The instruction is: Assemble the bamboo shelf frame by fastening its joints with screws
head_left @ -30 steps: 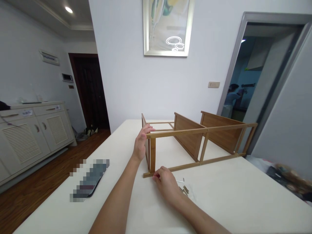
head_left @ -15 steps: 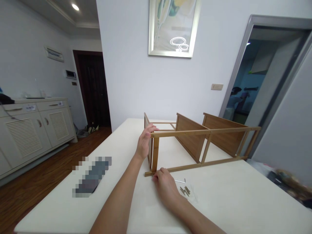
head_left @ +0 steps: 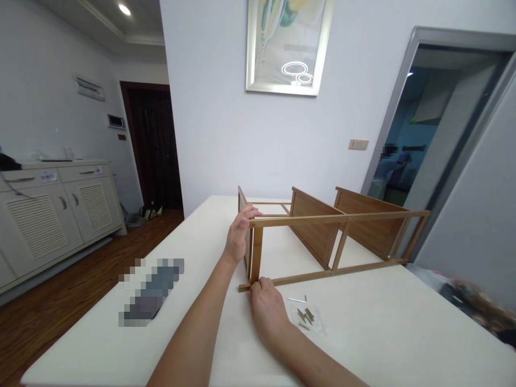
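Note:
A wooden shelf rack lies on its side on the white table, its three panels standing up between the rails. My left hand grips the rack's upper left corner, thumb near the rail and fingers over the end panel. At the lower left corner, my right hand has its fingers pinched together against the lower rail; whatever they hold is hidden behind the hand. Just right of that hand lie a hex key and several brass-coloured screws on a clear plastic bag.
A pixelated dark flat object lies on the left of the white table. Beyond the table's right edge is a blurred pile of things. A white cabinet stands at the left, and a person is visible through the doorway.
My right hand has shifted slightly left and closer to the rack's lower corner, uncovering more of the hex key and screws. My left hand stays on the upper corner.

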{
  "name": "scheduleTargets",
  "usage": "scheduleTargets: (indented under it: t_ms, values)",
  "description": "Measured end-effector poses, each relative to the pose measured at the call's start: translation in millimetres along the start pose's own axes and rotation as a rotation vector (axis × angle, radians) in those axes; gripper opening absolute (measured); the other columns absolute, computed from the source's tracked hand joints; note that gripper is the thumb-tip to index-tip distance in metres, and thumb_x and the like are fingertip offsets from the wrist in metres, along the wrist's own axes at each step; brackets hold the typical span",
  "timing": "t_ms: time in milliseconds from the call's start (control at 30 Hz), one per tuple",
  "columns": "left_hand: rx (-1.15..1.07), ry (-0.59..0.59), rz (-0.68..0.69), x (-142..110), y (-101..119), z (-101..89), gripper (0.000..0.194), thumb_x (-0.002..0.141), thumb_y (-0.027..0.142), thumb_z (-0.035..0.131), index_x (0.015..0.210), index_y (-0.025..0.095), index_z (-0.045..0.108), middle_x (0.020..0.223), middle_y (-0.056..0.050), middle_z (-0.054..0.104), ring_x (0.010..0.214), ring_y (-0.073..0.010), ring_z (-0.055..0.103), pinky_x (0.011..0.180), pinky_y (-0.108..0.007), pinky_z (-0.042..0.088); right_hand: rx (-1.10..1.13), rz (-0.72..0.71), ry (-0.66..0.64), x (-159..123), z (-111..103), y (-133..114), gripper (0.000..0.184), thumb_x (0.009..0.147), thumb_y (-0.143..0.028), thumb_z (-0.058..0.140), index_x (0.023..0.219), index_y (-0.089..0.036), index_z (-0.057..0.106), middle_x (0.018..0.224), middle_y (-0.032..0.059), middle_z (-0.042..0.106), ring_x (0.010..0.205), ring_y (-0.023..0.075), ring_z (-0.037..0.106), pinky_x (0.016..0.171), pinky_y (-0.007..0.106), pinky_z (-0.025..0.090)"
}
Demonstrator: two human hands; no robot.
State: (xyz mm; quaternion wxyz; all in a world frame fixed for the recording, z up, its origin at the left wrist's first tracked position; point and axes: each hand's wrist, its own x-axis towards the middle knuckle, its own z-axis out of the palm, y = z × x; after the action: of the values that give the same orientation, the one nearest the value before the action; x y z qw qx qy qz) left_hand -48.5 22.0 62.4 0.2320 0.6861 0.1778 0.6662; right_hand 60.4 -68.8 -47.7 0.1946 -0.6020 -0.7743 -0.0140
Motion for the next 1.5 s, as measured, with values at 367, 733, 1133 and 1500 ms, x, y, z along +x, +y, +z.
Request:
scheduleTargets:
  t_ms: [367,733,1133,1500]
  values:
    - [0.014,0.005,-0.001,-0.6,-2.3,1.7,0.060,0.096,0.058,0.025,0.104,0.020,0.070,0.127,-0.009,0.059,0.131,-0.0259,0.045,0.116,-0.044,0.027,0.030,0.081,0.015,-3.5,-4.6,-3.5,0.022,0.092,-0.009,0.044,0.090,-0.014,0.065,0.092,0.0115,0.064,0.087,0.0245,0.061,0.075,0.032,0.044]
    - [0.062,-0.001,0.006,0.8,-0.3,0.4,0.065,0.093,0.065,0.024,0.102,0.020,0.070,0.124,-0.010,0.059,0.132,-0.0262,0.044,0.116,-0.043,0.026,0.039,0.082,0.013,-1.1,-0.9,-2.0,0.021,0.091,-0.008,0.045,0.089,-0.014,0.065,0.091,0.0108,0.064,0.086,0.0238,0.061,0.074,0.031,0.044]
    - [0.003,-0.012,0.008,3.9,-2.8,0.2,0.063,0.092,0.065,0.027,0.097,0.019,0.070,0.122,-0.010,0.061,0.130,-0.0267,0.046,0.117,-0.044,0.025,0.049,0.075,0.005,-1.0,-3.4,-2.3,0.023,0.096,-0.014,0.041,0.093,-0.013,0.064,0.094,0.0118,0.063,0.086,0.0241,0.061,0.074,0.032,0.044]
    - [0.020,-0.036,0.051,3.6,-5.8,-0.3,0.058,0.095,0.059,0.024,0.098,0.020,0.067,0.119,-0.009,0.060,0.129,-0.0250,0.045,0.116,-0.043,0.026,0.159,0.134,0.024,-1.1,-0.5,2.9,0.008,0.090,-0.021,0.056,0.091,-0.016,0.062,0.093,0.0077,0.061,0.082,0.0207,0.062,0.071,0.029,0.043]
